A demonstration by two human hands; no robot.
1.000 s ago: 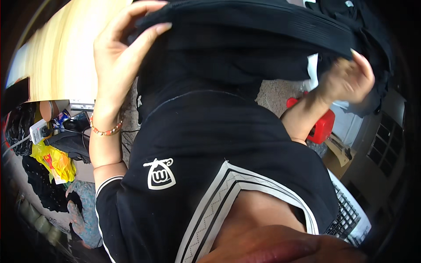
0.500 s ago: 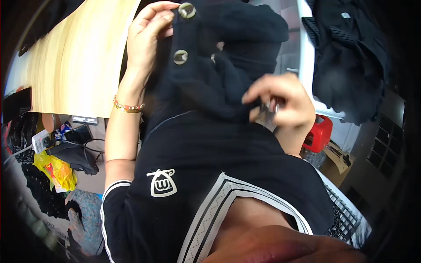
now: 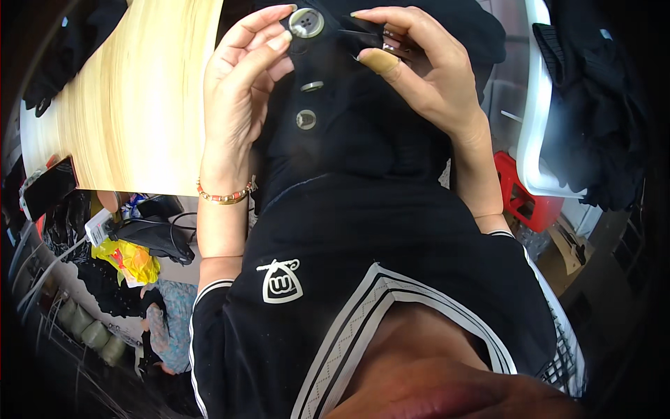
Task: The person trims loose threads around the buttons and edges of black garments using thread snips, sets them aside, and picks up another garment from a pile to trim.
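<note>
My left hand (image 3: pixel 251 66) pinches the edge of a black garment (image 3: pixel 321 150) beside a large grey-green button (image 3: pixel 306 23), its fingers closed on the cloth. Below that button, a second button (image 3: pixel 312 86) shows nearly edge-on and a third button (image 3: pixel 306 119) lies flatter. To the right, my right hand (image 3: pixel 433 73) is curved, its thumb and forefinger a little apart, pointing at the top button. A tan covering wraps its thumb. Small metallic bands and a thin dark shape show between its fingers; what the thing is, I cannot make out. The garment spreads over my lap.
At the left stands a pale wood-grain table (image 3: pixel 146 105), a dark phone (image 3: pixel 50 187) by its near corner. Below are cables and a yellow plastic bag (image 3: pixel 129 262). On the right, a white-edged bin (image 3: pixel 534 150) has black clothing (image 3: pixel 600 140) over it, beside a red stool (image 3: pixel 530 199).
My right hand has moved up and left, beside the top button. My left hand keeps its hold at the garment's edge. The top button now faces up and the lower ones sit differently.
</note>
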